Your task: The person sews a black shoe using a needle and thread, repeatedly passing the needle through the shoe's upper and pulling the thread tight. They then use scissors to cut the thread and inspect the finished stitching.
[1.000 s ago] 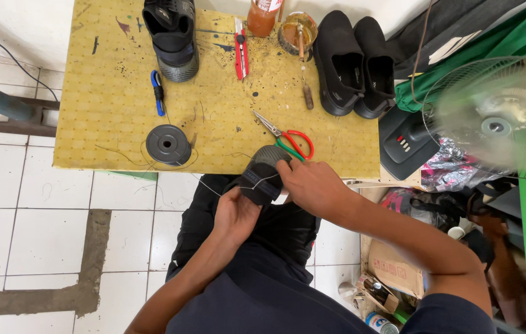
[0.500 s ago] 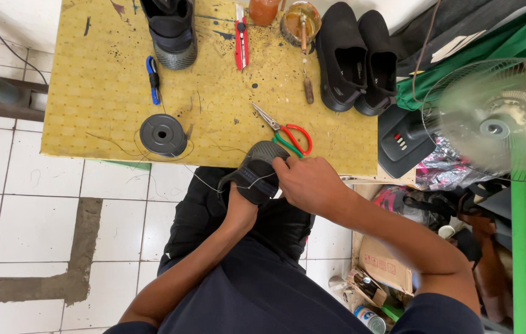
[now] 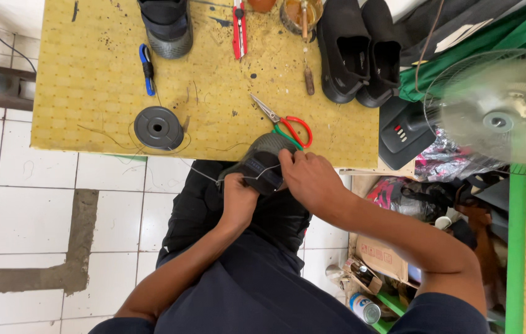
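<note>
While my left hand clamps the dark grey fabric shoe from below, at the near edge of the yellow patterned worktable and over my lap, my right hand pinches at its upper near the heel, fingers closed on what I take to be a needle, though it is too small to make out. A thin pale thread runs from the shoe leftward toward the flat round grey thread spool on the table. To stitch well, I judge I should keep that thread taut but free of the table edge, hold the shoe steady in the left hand, and drive each stitch away from the supporting fingers. Red-and-green-handled scissors lie just beyond the shoe, within reach. A pair of black slip-on shoes sits far right.
</note>
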